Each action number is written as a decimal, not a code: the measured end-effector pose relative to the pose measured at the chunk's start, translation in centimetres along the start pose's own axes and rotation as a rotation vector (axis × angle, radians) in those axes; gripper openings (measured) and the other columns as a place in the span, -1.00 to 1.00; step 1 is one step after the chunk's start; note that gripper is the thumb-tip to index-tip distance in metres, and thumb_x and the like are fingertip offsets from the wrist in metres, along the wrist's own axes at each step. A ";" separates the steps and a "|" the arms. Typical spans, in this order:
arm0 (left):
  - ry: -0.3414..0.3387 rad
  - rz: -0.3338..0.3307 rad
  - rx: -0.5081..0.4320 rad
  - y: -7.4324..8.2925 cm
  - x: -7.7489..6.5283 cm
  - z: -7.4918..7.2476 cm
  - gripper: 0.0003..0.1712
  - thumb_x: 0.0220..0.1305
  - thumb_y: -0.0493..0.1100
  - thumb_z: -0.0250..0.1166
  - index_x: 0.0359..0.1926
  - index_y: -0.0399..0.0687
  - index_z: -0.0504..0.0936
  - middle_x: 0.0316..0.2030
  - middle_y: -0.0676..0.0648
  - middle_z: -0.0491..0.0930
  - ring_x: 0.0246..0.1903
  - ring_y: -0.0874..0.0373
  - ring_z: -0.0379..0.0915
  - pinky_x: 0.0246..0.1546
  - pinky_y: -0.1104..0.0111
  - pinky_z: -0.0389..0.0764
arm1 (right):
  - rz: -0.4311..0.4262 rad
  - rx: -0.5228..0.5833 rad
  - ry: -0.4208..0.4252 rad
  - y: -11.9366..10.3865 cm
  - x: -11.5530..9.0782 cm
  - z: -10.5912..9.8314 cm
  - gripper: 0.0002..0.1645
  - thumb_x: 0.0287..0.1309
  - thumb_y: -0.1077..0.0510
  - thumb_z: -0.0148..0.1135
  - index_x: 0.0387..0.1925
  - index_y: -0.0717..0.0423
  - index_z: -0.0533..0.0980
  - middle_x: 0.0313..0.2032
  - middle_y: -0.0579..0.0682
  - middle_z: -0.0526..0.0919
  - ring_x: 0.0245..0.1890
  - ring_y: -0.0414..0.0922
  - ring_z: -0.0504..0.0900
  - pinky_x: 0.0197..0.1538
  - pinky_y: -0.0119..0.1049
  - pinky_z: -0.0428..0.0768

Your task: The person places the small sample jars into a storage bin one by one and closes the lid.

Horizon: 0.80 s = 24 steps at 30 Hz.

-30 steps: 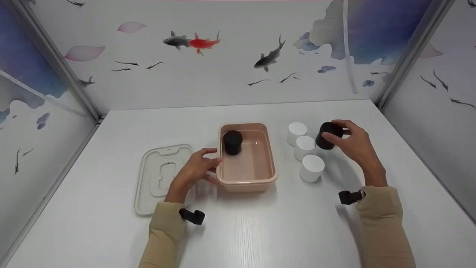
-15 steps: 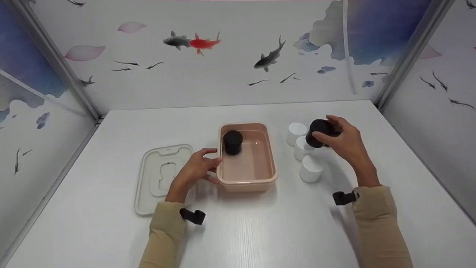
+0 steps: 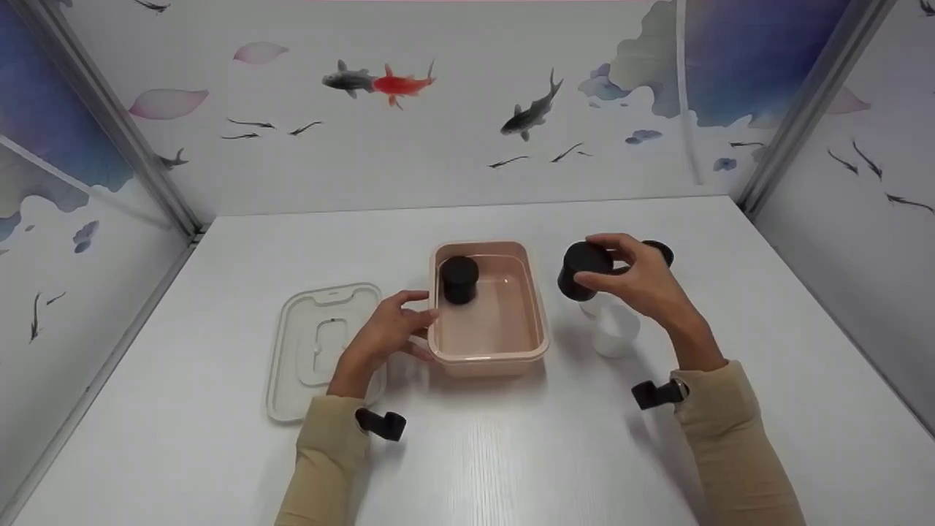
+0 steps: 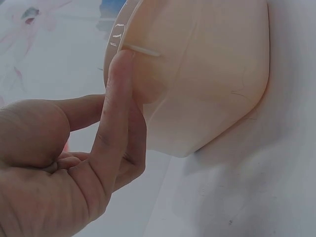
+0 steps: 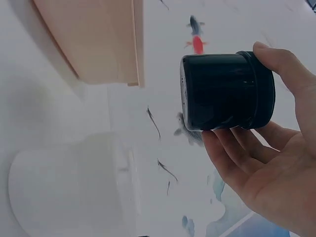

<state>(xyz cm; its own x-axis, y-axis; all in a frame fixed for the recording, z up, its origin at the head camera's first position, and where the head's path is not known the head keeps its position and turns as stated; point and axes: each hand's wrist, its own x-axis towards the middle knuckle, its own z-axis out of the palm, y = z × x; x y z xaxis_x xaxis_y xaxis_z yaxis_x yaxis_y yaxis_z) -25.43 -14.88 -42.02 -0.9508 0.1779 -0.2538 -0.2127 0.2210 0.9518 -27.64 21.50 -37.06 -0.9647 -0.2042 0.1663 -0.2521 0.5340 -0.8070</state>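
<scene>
In the head view, my right hand (image 3: 635,281) grips a black lidded jar (image 3: 579,274) above the table, beside the peach plastic box (image 3: 488,368). The right wrist view shows its thumb at the lid edge and several fingers under the jar (image 5: 222,91). My left hand (image 3: 387,329) rests its fingertips against the box's left rim. From the left wrist camera, one extended finger (image 4: 113,108) touches the box wall (image 4: 212,74) just below the rim. Inside the box, at its far left corner, stands another black jar (image 3: 459,280).
A white jar (image 3: 616,332) stands right of the box; a second is mostly covered by the held jar. Behind my right hand shows part of another black jar (image 3: 661,252). A pale lid (image 3: 288,365) lies left of the box, partly under my left forearm. Printed walls surround the table.
My right hand has lifted the black jar and carried it left over the white jars, toward the box. The left hand and the box have stayed in place.
</scene>
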 end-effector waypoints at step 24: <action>0.016 -0.020 0.012 0.1 0.1 -0.1 -0.35 0.43 -0.14 0.24 0.45 -0.14 0.27 0.02 -0.38 0.65 -0.19 0.05 0.68 -0.40 0.23 0.82 | -0.020 -0.043 -0.263 -4.7 3.9 2.9 -0.17 0.03 0.02 0.53 0.34 0.05 0.43 0.24 0.15 0.52 0.23 0.08 0.53 0.15 -0.08 0.67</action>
<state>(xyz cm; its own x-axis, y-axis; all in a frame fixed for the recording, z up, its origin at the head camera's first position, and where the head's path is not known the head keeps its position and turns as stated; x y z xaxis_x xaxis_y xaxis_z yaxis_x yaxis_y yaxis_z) -25.52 -14.91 -41.91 -0.9499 0.1576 -0.2700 -0.2292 0.2364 0.9442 -30.02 15.80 -34.31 -0.9082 -0.4178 0.0242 -0.2790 0.5614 -0.7791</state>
